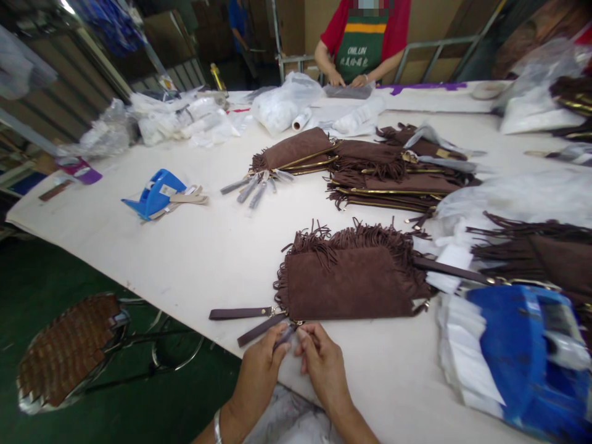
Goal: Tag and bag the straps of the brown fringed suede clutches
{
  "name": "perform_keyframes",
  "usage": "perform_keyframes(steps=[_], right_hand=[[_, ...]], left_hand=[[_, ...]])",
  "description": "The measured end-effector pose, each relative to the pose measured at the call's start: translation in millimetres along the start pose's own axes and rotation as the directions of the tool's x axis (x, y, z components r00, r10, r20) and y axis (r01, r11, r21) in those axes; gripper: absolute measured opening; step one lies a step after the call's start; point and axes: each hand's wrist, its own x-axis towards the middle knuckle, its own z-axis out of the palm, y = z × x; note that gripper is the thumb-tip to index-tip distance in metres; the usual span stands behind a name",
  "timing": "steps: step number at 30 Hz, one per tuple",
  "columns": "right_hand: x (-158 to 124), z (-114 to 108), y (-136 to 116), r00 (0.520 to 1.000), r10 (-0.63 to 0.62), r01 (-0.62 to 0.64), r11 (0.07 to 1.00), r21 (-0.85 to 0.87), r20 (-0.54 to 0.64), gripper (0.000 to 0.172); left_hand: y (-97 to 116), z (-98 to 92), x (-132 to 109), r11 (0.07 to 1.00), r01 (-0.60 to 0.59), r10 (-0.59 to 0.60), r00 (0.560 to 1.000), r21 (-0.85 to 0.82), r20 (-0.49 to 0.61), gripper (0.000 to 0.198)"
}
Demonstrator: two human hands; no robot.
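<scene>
A brown suede fringed pouch (pixel 351 280) lies on the white table (pixel 208 246) right before me, fringe along its far and left edges. A dark brown wrist strap (pixel 240 313) runs left from its near corner. My left hand (pixel 261 364) and my right hand (pixel 321 361) meet at the table's near edge. Both pinch a small dark strap end (pixel 287 336) by the pouch's corner clasp.
More fringed pouches (pixel 383 169) are piled mid-table and at the right (pixel 546 256). A blue tape dispenser (pixel 155 192) lies left, a blue-and-white object (pixel 518 351) near right. Plastic bags (pixel 282 105) crowd the far side, where a person in a green apron (pixel 361 46) works. A woven stool (pixel 69 348) stands below left.
</scene>
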Motion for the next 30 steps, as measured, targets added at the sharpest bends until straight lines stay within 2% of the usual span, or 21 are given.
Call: perform_keyframes(steps=[7,13,19,25,30], right_hand=[[3,0,3,0.999,0.012,-0.012,1.0,0.005,0.032,0.034],[1,-2,4,0.999,0.042,-0.042,0.999,0.032,-0.018,0.036],[0,-1,10,0.999,0.045,-0.045,0.995,0.084,0.004,0.041],[4,-3,5,0.998,0.036,-0.039,0.997,0.069,0.053,0.039],[6,-7,3,0.996,0.046,-0.05,0.997,0.052,0.077,0.034]], left_hand=[[2,3.0,9,0.982,0.05,-0.059,0.997,-0.18,-0.043,0.033],[0,4.8,16,0.977,0.052,-0.065,0.996,-0.208,-0.057,0.031],[2,9.3,18,0.945,0.067,-0.084,0.996,-0.319,-0.042,0.029],[19,15.1,21,0.851,0.132,-0.167,0.986,-0.509,-0.024,0.028],[22,19.7,24,0.824,0.196,-0.266,0.962,-0.532,-0.058,0.026]])
